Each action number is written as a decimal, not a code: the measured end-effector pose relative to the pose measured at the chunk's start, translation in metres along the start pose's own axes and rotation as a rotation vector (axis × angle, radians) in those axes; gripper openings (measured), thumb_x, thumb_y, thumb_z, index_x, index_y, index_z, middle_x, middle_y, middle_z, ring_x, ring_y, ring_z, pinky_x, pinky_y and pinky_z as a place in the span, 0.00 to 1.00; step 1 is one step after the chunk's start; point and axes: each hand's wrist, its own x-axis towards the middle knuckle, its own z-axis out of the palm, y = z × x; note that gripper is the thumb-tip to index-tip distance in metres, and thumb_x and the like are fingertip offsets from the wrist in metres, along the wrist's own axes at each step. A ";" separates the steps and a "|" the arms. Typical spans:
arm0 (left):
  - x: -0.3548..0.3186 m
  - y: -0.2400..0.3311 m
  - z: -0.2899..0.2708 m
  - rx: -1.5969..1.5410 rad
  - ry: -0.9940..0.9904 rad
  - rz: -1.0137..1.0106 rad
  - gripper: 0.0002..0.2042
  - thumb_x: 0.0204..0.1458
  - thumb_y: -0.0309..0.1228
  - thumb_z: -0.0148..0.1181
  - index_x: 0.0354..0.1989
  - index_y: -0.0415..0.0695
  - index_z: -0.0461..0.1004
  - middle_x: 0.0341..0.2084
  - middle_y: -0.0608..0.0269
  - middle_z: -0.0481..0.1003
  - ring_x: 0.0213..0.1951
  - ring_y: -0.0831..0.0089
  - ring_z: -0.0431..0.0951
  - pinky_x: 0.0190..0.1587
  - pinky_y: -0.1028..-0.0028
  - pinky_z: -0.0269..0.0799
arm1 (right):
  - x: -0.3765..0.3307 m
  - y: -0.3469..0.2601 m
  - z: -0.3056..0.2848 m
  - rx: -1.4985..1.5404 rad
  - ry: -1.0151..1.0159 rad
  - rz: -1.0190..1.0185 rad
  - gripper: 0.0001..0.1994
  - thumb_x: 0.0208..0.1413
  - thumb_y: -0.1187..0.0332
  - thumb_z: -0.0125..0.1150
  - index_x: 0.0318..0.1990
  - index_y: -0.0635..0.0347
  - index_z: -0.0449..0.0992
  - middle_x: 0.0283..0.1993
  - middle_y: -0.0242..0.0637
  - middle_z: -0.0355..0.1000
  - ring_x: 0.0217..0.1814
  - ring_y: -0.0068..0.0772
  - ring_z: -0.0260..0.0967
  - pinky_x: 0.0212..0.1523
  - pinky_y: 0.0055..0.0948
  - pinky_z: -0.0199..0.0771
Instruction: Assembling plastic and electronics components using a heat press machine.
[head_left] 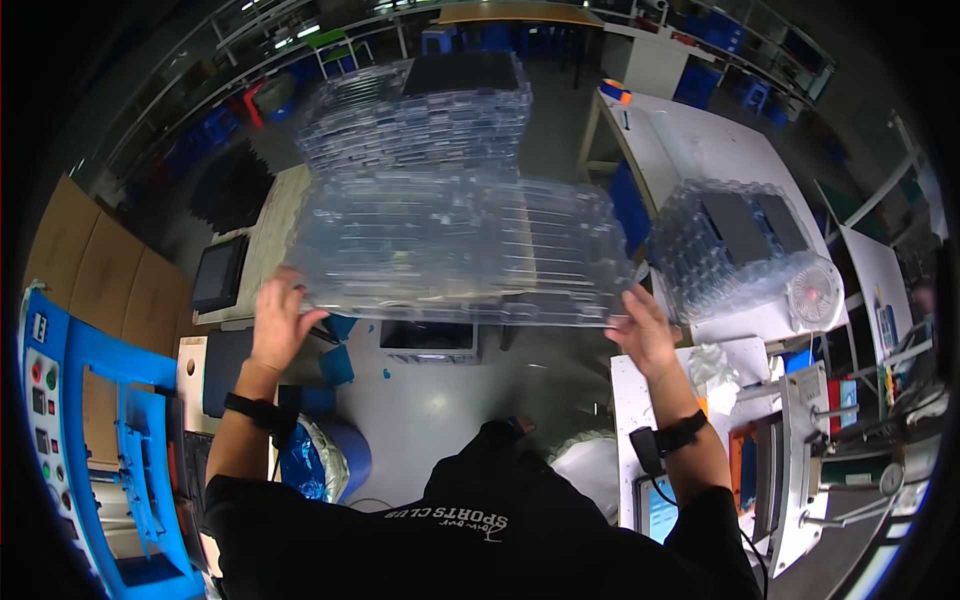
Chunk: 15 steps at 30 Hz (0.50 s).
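A wide, clear plastic blister tray [420,245] with rows of ribbed slots spans the space in front of me, raised above the floor. My left hand [278,318] grips its near left corner, thumb on the near edge. At the near right corner, my right hand [643,325] is closed round the rim. Behind it rises a tall stack of similar clear trays [410,130], with a flat black panel [460,72] on top. Whether the held tray touches the surface beneath is hard to tell.
On the right, a white table [690,135] carries more clear trays [680,265] with dark pieces and a small fan [813,295]. A blue machine frame [110,350] stands left, beside cardboard boxes [100,255]. A lined blue bin [350,455] stands near my left arm, a press machine [780,460] at right.
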 end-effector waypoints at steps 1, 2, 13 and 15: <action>-0.005 -0.021 0.013 0.085 0.000 -0.086 0.22 0.41 0.39 0.67 0.39 0.37 0.69 0.49 0.48 0.65 0.53 0.49 0.64 0.53 0.57 0.61 | 0.016 0.009 0.025 -0.042 -0.024 0.010 0.38 0.54 0.61 0.63 0.66 0.62 0.47 0.38 0.34 0.70 0.29 0.28 0.72 0.28 0.30 0.79; -0.010 -0.040 0.031 0.120 -0.038 -0.234 0.24 0.42 0.37 0.67 0.45 0.36 0.68 0.52 0.47 0.64 0.56 0.49 0.63 0.56 0.59 0.60 | 0.031 0.020 0.049 -0.110 -0.033 0.011 0.38 0.53 0.61 0.64 0.66 0.62 0.49 0.39 0.36 0.69 0.29 0.28 0.72 0.28 0.30 0.78; 0.009 -0.133 0.223 -0.939 0.141 -1.700 0.34 0.51 0.47 0.59 0.58 0.30 0.60 0.57 0.46 0.63 0.56 0.60 0.65 0.55 0.64 0.61 | 0.153 0.095 0.096 -1.046 0.079 -0.372 0.33 0.58 0.58 0.52 0.65 0.67 0.49 0.64 0.59 0.51 0.67 0.56 0.49 0.65 0.38 0.53; -0.089 -0.242 0.134 -0.619 0.218 -1.636 0.27 0.50 0.41 0.59 0.57 0.40 0.64 0.50 0.51 0.70 0.50 0.61 0.68 0.45 0.55 0.66 | 0.136 0.097 0.160 -0.831 -0.182 -0.155 0.33 0.60 0.57 0.48 0.66 0.69 0.46 0.66 0.59 0.48 0.69 0.56 0.46 0.67 0.37 0.50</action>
